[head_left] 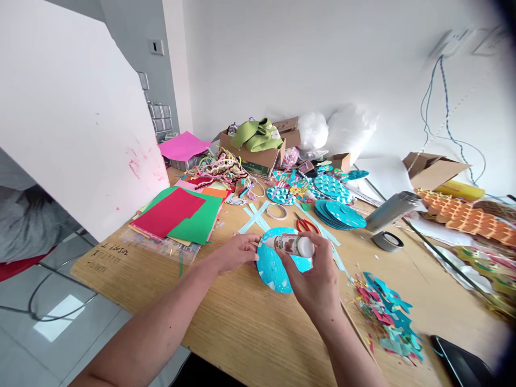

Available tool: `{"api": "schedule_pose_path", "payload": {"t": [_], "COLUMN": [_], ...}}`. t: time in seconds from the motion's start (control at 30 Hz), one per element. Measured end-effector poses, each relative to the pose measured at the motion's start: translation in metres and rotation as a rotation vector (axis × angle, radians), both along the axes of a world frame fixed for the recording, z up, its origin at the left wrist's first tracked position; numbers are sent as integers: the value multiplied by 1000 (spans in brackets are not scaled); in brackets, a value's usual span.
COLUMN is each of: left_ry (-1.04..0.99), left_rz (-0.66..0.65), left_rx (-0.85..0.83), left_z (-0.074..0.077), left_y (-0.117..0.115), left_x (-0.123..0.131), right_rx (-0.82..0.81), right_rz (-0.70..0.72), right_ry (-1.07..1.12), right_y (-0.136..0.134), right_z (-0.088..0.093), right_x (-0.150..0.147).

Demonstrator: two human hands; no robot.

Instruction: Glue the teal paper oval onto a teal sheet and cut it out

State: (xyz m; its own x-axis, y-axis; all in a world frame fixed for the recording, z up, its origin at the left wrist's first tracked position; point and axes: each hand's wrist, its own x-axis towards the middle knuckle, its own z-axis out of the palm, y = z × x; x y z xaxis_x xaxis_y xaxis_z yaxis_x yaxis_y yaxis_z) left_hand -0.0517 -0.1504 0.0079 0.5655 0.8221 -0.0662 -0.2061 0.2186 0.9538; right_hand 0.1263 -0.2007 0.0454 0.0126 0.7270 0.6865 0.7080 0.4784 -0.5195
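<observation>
My right hand (318, 274) is closed around a white glue stick (288, 244) with a printed label, held sideways over a round blue disc (274, 271). That disc has paler patches and lies near the table's front. At its left edge, my left hand (239, 252) has its fingers and thumb closed on the rim. Just beyond the disc are red-handled scissors (308, 224), partly hidden behind my right hand. Pale blue paper strips (256, 216) lie crossed behind it, near a roll of white tape (277, 211).
Stacked blue discs (338, 215), a metal flask (393, 209) and dark tape (387, 241) stand at right. Coloured paper sheets (189, 215) lie left. Paper scraps (391, 317) and a phone (459, 363) are front right. A cardboard box (252, 158) stands at the back.
</observation>
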Motion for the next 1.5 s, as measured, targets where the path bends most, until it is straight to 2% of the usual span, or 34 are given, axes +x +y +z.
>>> {"api": "schedule_pose_path", "payload": {"t": [0.1,0.27,0.43,0.6,0.73,0.9,1.13,1.3,1.5], "left_ry": [-38,-52,-14,-24,-25,12,2,-22,-8], "left_rz": [-4,27,74,70,86,84,90,84,120], "left_rx": [-29,-60,-34,-52,-40,-37,-57,-70,-56], "left_z": [-1,-2,-3,-5,-5,-5,-1,-1,-5], "left_y": [1,2,4,6,6,6,4,4,7], "left_x": [0,1,1,0,-1,0,2,2,0], "right_rx": [-44,-28,-35,-17,-25,-1,19,52,-22], "right_rz": [53,-2,85,65,131,76,139,113,155], "right_ry": [-63,-83,-206,-168,-216,-161,-207,-202,-233], "right_y": [-2,-3,-4,-3,-4,-3,2,3,1], "right_z": [0,-1,-2,0,-1,1,-1,0,-3], "right_x": [-1,-2,-1,-1,-2,-5,-9,-9,-8]}}
